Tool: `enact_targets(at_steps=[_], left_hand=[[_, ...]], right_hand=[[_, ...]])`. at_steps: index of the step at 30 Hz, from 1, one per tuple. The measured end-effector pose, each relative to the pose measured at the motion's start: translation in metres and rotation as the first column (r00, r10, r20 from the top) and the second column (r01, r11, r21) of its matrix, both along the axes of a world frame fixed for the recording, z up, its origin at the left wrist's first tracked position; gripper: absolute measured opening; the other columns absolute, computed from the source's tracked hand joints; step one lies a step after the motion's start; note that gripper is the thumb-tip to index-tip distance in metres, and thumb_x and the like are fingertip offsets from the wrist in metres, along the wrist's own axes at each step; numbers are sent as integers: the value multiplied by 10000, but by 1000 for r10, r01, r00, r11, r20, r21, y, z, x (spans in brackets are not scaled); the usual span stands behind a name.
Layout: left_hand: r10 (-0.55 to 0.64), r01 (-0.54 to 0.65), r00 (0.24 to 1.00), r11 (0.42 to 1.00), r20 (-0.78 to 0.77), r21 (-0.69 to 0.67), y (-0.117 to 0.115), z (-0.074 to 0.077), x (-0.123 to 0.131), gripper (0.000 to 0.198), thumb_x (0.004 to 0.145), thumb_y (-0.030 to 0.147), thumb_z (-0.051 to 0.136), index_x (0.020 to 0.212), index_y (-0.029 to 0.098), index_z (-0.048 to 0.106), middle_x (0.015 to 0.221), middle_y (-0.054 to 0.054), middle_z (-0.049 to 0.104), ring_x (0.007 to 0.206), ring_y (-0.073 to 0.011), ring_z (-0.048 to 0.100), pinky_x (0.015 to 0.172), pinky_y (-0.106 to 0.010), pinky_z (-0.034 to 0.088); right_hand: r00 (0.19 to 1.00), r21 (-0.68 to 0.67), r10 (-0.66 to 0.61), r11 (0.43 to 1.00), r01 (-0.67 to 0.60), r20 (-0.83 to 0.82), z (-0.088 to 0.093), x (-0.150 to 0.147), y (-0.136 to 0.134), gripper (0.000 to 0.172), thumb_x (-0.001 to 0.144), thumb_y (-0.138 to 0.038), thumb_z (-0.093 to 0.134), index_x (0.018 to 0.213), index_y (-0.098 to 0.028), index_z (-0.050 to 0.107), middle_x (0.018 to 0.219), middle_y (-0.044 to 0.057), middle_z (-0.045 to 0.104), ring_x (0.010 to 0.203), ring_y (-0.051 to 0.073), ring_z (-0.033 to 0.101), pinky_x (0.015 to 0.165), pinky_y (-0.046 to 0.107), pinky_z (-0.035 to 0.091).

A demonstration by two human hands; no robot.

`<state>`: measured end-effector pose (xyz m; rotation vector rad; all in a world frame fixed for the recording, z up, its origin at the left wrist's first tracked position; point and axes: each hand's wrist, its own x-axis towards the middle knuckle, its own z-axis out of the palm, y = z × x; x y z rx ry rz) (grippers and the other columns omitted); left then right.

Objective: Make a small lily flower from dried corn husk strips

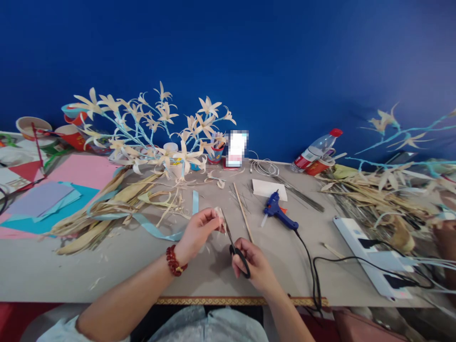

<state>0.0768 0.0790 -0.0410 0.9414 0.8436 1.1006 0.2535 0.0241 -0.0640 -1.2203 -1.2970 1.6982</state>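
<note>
My left hand (203, 229), with a red bead bracelet at the wrist, pinches a small pale piece of corn husk (220, 219). In my right hand (251, 262) is a pair of black-handled scissors (235, 249), fingers through the loops. The blades point away from me and lie right against the piece's right edge; whether they are cutting into it I cannot tell. Beyond my left hand lies a light blue ribbon strip (195, 202). A thin wooden stick (243, 213) rests just behind the scissors.
A blue glue gun (280, 212) lies to the right, its cord running to a white power strip (366, 256). Dried husks (107, 213) and coloured paper (46, 204) cover the left. Husk flowers on blue stems (153, 123) stand at the back, near a phone (236, 149) and a bottle (317, 151).
</note>
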Motion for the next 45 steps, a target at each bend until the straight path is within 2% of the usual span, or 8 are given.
enact_targets(at_steps=[6, 12, 26, 40, 45], left_hand=[[22, -21, 999, 999, 28, -38, -1, 1, 1, 200, 802, 323, 667, 699, 168, 593, 670, 10, 585, 665, -133, 582, 719, -264, 463], [36, -36, 999, 999, -7, 27, -1, 0, 0, 203, 836, 304, 626, 693, 172, 568, 678, 9, 574, 669, -133, 567, 710, -263, 456], [63, -62, 998, 998, -25, 15, 0, -3, 0, 212, 809, 333, 640, 689, 167, 586, 681, -4, 610, 638, -129, 550, 684, -267, 448], [64, -61, 994, 998, -90, 33, 0, -5, -1, 208, 818, 324, 620, 686, 183, 544, 668, -7, 626, 658, -142, 564, 704, -268, 440], [65, -61, 992, 997, -110, 43, 1, -3, -2, 210, 821, 326, 615, 681, 182, 553, 668, -8, 630, 656, -142, 561, 698, -264, 437]], right_hand=[[1000, 6, -15, 1000, 15, 12, -2, -1, 0, 518, 733, -677, 647, 727, -226, 390, 470, -85, 476, 415, 77, 379, 463, 223, 256], [1000, 7, -19, 1000, 19, 24, -3, -2, -1, 525, 725, -679, 652, 718, -223, 391, 476, -86, 472, 423, 71, 380, 464, 213, 264], [998, 6, -27, 1000, 27, 55, 0, -6, 0, 506, 698, -641, 692, 687, -225, 405, 494, -88, 434, 449, 84, 400, 474, 217, 295], [999, 17, 3, 1000, -4, 44, 4, -5, 0, 520, 735, -693, 623, 696, -226, 395, 470, -74, 478, 421, 79, 356, 454, 222, 248], [996, 35, 12, 999, -15, 92, 3, -4, 0, 510, 753, -692, 598, 696, -229, 392, 461, -68, 498, 414, 82, 361, 453, 221, 255]])
